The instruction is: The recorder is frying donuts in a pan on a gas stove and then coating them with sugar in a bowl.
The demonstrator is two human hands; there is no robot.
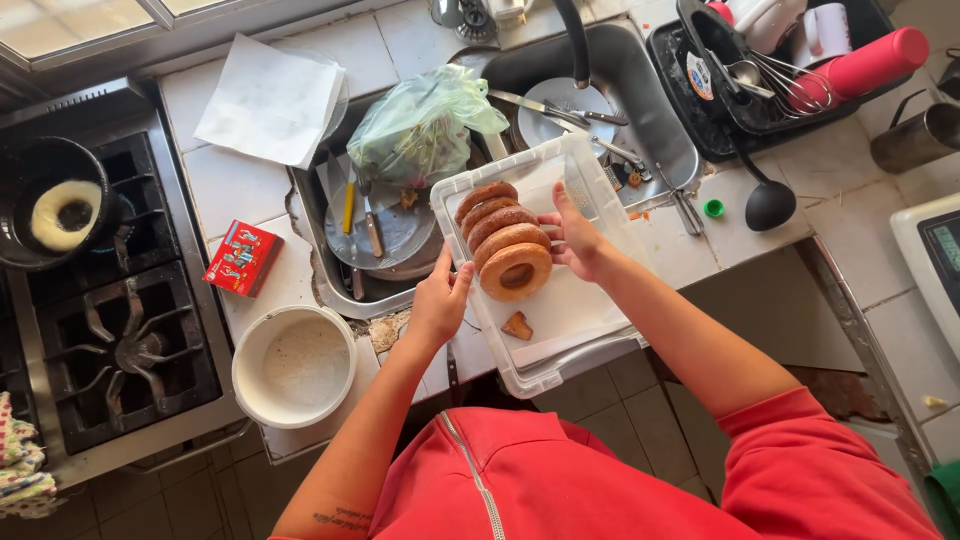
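Both hands are positioned at a row of doughnuts (pixel 505 240) inside a clear plastic tub (pixel 590 190) that rests across the counter edge and the sink rim. Left hand (pixel 440 305) is held at the tub's left wall, fingers extended upward and loosely open, fingertips just beside the nearest doughnut (pixel 517 272); no grip on anything is seen. Right hand (pixel 575 238) is placed on the opposite side of the row, fingers partly curled, fingertips touching the flank of the middle doughnuts; whether one is actually pinched cannot be told. The row is thus bracketed between the two hands, with the right hand in contact and the left slightly short of it. The row's long axis runs diagonally, from the nearest doughnut, lying almost flat, up and to the left to the farthest, with each piece leaned on the next. A small brown fragment (pixel 518 325) lies on the tub floor nearer the body, apart from the row. To the left, a white bowl (pixel 293 365) is set on the counter, with a red box (pixel 242 258) beyond it. Farther off, a sink (pixel 640 90) holds plates and knives, a green bag (pixel 425 120) lies by it, and a pan (pixel 50 200) with one pale ring sits on the stove (pixel 130 340).
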